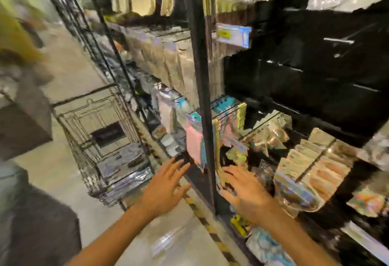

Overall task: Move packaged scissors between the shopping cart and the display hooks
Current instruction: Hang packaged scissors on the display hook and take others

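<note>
The frame is badly motion-blurred. A wire shopping cart (101,139) stands on the floor at the left, with shiny flat packages (124,164) stacked in its basket. Rows of packaged goods (311,166) hang on hooks in the display at the right; which ones are scissors I cannot tell. My left hand (164,190) hovers with fingers spread between the cart and the display's black upright post (200,88), holding nothing. My right hand (246,192) is spread flat in front of the lower hanging packs, also holding nothing.
A pink and teal pack (194,147) hangs beside the post, just above my left hand. A yellow-black striped line (210,230) runs along the floor at the shelf's foot. Blurred dark shapes (25,122) fill the left edge. Bare metal hooks (339,41) stick out at upper right.
</note>
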`<state>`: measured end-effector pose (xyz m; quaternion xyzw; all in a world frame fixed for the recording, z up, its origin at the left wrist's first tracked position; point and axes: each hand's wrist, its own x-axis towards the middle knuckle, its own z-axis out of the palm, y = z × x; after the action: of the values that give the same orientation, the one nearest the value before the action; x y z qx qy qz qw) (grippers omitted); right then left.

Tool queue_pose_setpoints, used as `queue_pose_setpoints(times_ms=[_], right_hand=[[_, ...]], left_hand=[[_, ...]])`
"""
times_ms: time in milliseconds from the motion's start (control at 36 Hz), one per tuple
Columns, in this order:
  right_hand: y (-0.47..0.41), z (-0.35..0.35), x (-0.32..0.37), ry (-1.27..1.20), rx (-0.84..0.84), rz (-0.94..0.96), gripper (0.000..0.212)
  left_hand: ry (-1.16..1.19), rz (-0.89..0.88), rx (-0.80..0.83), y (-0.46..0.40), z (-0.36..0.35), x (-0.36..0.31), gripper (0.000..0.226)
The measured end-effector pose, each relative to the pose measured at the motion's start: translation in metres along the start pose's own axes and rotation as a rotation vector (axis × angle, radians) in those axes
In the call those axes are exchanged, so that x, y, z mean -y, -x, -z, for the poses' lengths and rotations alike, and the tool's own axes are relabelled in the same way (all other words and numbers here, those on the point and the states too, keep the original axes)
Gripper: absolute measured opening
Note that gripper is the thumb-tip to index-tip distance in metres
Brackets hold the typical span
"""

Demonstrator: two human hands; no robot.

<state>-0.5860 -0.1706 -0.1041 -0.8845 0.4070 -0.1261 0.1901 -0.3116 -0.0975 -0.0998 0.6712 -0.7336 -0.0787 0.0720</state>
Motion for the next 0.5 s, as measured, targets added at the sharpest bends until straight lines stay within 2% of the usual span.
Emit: queue_pose_setpoints(times_ms=[83, 139, 278, 361, 500], right_hand=[[-0.023, -0.021, 0.033, 0.008, 0.092, 0.067, 0.055], [-0.043, -0.037, 0.054, 0.03, 0.1, 0.112, 0.054], [-0.098, -0.074, 0.096, -0.003, 0.246, 0.139, 0.058], [-0.138, -0.097, 0.13, 0.013, 0.317, 0.127, 0.059], [-0.192, -0.134, 0.182, -0.029, 0.45, 0.114, 0.055]], left_hand=[[-0.009, 0.087, -0.016, 0.031, -0.003, 0.047, 0.071], [0.033, 0.16, -0.012, 0.052, -0.002, 0.081, 0.065], [0.027, 0.231, -0.026, 0.088, -0.003, 0.15, 0.07], [0.02, 0.282, -0.044, 0.109, -0.007, 0.204, 0.062], [0.063, 0.36, -0.092, 0.132, -0.011, 0.272, 0.062]])
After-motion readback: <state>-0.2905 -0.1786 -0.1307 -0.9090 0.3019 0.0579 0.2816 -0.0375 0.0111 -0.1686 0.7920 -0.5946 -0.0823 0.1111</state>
